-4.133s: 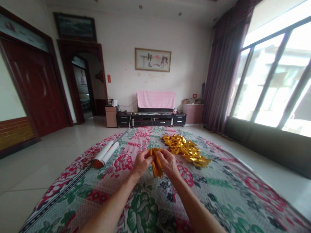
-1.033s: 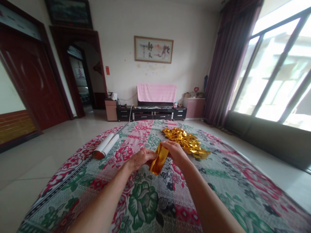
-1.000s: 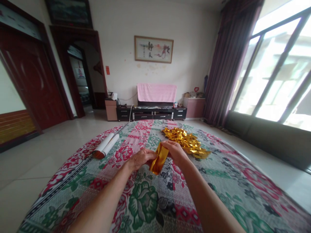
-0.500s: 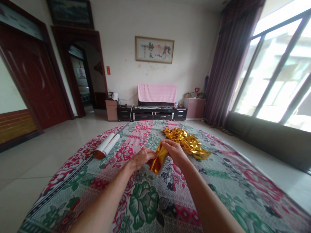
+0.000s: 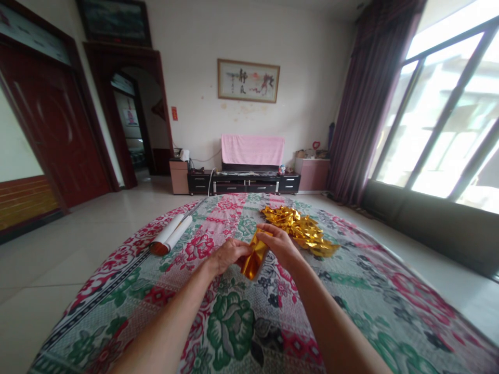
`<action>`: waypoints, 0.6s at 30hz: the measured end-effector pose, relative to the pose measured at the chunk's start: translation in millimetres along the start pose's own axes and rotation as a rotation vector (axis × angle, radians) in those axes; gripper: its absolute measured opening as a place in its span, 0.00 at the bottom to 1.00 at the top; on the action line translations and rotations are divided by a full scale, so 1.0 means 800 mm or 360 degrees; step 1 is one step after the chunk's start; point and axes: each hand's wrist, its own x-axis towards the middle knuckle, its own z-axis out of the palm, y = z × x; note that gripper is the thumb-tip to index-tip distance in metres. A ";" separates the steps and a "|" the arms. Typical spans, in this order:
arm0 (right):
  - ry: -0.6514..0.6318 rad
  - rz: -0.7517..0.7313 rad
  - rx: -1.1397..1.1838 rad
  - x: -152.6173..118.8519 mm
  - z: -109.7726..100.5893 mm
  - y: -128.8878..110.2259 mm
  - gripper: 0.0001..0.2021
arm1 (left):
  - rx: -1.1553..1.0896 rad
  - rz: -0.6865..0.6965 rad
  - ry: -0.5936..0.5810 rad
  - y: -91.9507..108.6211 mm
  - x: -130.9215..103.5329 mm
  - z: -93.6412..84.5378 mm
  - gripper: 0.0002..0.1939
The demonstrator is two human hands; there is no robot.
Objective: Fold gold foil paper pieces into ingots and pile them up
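Note:
Between my two hands, above the flowered cloth, is a folded piece of shiny gold foil paper (image 5: 254, 259). My left hand (image 5: 231, 255) pinches its left edge with thumb and fingertips. From the upper right, my right hand (image 5: 279, 243) grips the top end, its fingers closed over the paper. The far side of the paper and some fingertips are hidden. Just beyond my right hand lies a heap of folded gold foil pieces (image 5: 300, 227), overlapping each other.
A floral tablecloth (image 5: 171, 311) covers the round table under my hands. Rolled white sheets (image 5: 171, 235) with a coppery inside lie at the left. Further off stand a low black cabinet (image 5: 245, 186) and a screen-like shape under a pink cloth (image 5: 252, 149).
My right hand's fingers have shifted slightly on the top end of the gold paper, and more of its upper edge shows. My left hand stays nearly where it was.

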 end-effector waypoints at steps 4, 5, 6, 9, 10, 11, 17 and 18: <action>0.0018 -0.0024 -0.0002 -0.001 0.000 -0.001 0.23 | 0.0014 -0.0004 -0.0037 -0.002 0.001 -0.001 0.12; 0.0011 -0.0023 -0.0001 -0.001 0.000 -0.001 0.23 | 0.0015 -0.0003 -0.0046 -0.003 0.001 -0.001 0.12; 0.0004 -0.0020 0.0001 -0.002 0.000 -0.001 0.23 | 0.0015 0.0002 -0.0056 -0.003 0.001 -0.001 0.12; 0.0005 -0.0033 0.0013 -0.002 -0.001 -0.001 0.22 | 0.0028 0.0024 -0.0086 -0.004 0.002 -0.002 0.12; 0.0011 -0.0044 0.0010 -0.002 -0.001 0.000 0.21 | 0.0033 0.0030 -0.0093 -0.005 0.003 -0.003 0.12; 0.0017 -0.0056 0.0003 -0.002 -0.001 0.000 0.21 | 0.0037 0.0033 -0.0095 -0.005 0.003 -0.003 0.12; 0.0024 -0.0070 0.0001 -0.001 0.000 0.000 0.20 | 0.0052 0.0026 -0.0065 -0.002 0.002 0.000 0.12; 0.0020 -0.0062 0.0019 -0.002 0.001 0.000 0.19 | 0.0049 0.0029 -0.0063 -0.002 0.002 0.000 0.12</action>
